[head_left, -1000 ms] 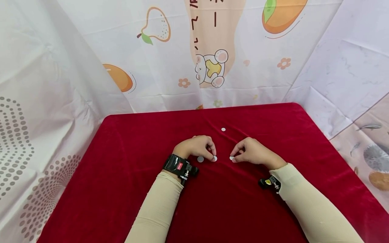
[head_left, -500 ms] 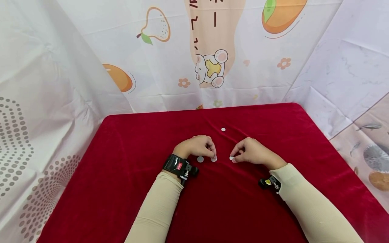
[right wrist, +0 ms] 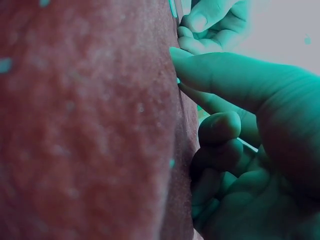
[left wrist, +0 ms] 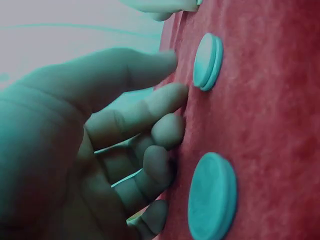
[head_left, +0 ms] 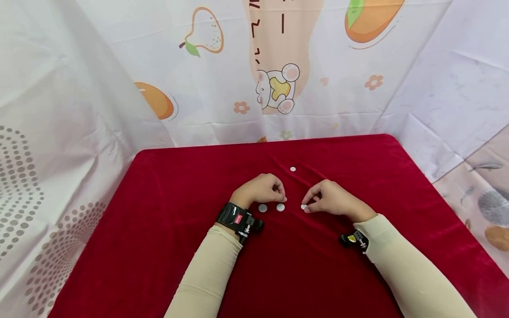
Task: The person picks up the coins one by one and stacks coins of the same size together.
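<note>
My left hand (head_left: 262, 189) hovers just above the cloth with fingers bent loosely, a gap showing between thumb and index finger in the left wrist view. Beside its fingertips lies a white round disc (head_left: 280, 207); in the left wrist view a groove round this disc (left wrist: 207, 62) makes it look like two stacked pieces. Further left, a second disc (head_left: 263, 208) lies flat on the cloth. My right hand (head_left: 332, 198) pinches a small white disc (head_left: 304, 206) between thumb and index finger at the cloth; in the right wrist view the fingers mostly hide it.
Another white disc (head_left: 293, 168) lies beyond both hands. A red velvet cloth (head_left: 302, 274) with a few creases covers the table. White printed curtains (head_left: 222, 79) hang behind and at both sides.
My left hand has let go of its disc and lifted slightly away, after that disc shifted a little left. My right hand keeps its pinch in the same place.
</note>
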